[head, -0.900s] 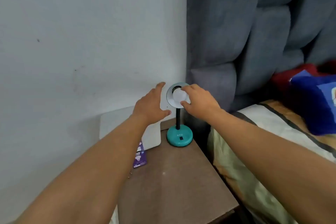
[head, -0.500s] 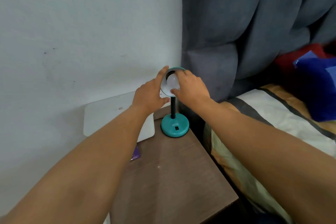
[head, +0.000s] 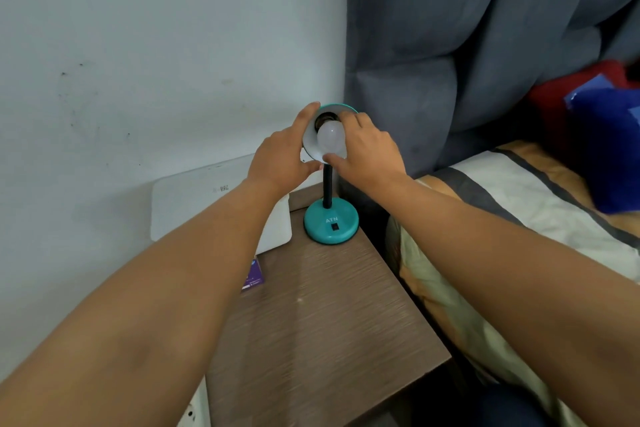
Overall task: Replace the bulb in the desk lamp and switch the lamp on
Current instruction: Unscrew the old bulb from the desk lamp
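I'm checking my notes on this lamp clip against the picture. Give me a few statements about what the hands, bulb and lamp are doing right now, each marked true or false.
1. The right hand has its grip on the white bulb. True.
2. The left hand rests flat on the table. False: it steadies the lamp shade.
3. The bulb is lit. False: it shows no glow.
4. The lamp base stands on the table near the back corner. True.
5. The lamp base is red. False: it is teal.
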